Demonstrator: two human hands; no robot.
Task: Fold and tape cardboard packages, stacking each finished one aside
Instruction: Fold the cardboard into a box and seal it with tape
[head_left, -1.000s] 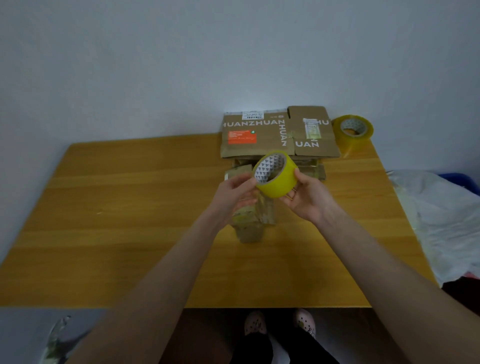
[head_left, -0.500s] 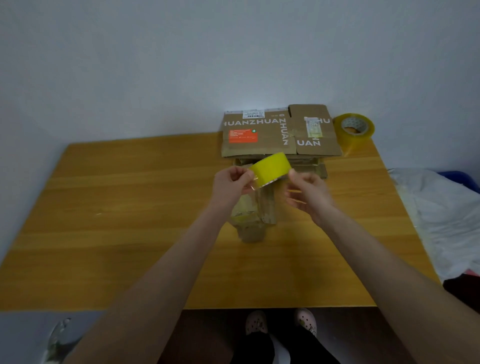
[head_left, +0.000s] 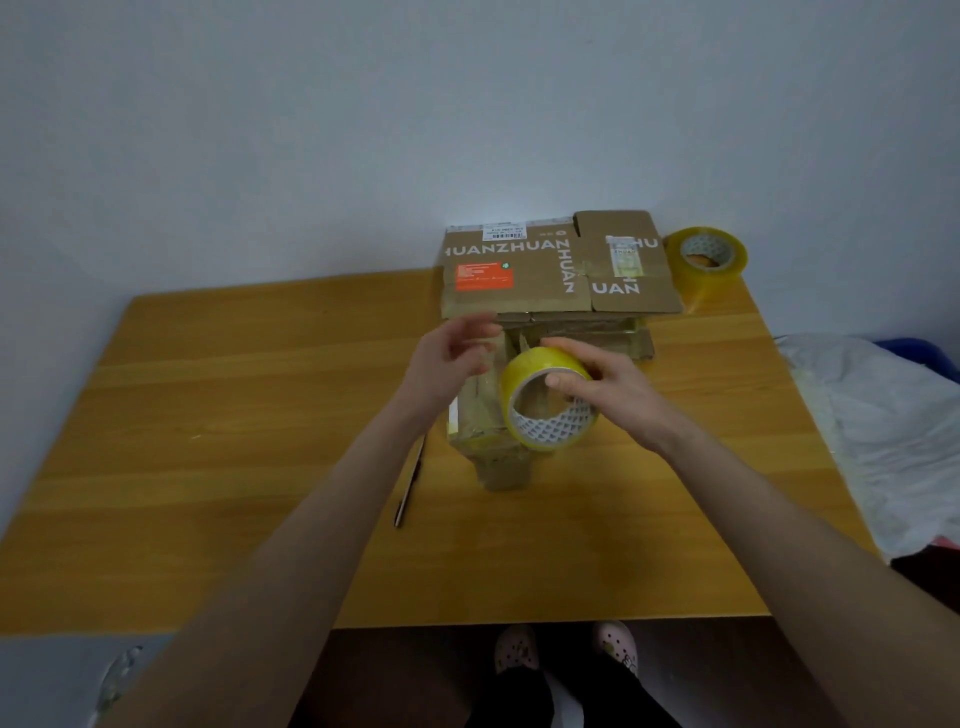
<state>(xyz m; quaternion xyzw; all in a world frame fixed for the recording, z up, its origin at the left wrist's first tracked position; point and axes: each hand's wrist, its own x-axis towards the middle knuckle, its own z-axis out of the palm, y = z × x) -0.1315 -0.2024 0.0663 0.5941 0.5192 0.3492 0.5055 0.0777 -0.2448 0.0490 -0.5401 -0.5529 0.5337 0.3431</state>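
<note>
The right hand (head_left: 610, 387) grips the yellow tape roll (head_left: 524, 374), thumb inside the core and fingers curled over the rim. It holds the roll in the air with the open core tilted toward the person, probably so the tape can unwind freely. The roll hangs just above the small package (head_left: 493, 457), which lies on the desk (head_left: 260, 415) in front of the person, so a drawn strip would come down on the cardboard.

The left hand (head_left: 447, 358) is raised just left of the roll with its fingers loosely spread. It is motion-blurred, so it cannot be told whether it pinches a tape end or holds nothing. It is placed as if to pull the free end away from the roll.

The stack (head_left: 519, 280) of printed cardboard sits at the back edge, beyond the package and out of the working space. The spare roll (head_left: 727, 265) stands just to its right. A thin pen-like tool (head_left: 408, 488) lies beside the left forearm, within reach, likely for cutting.
</note>
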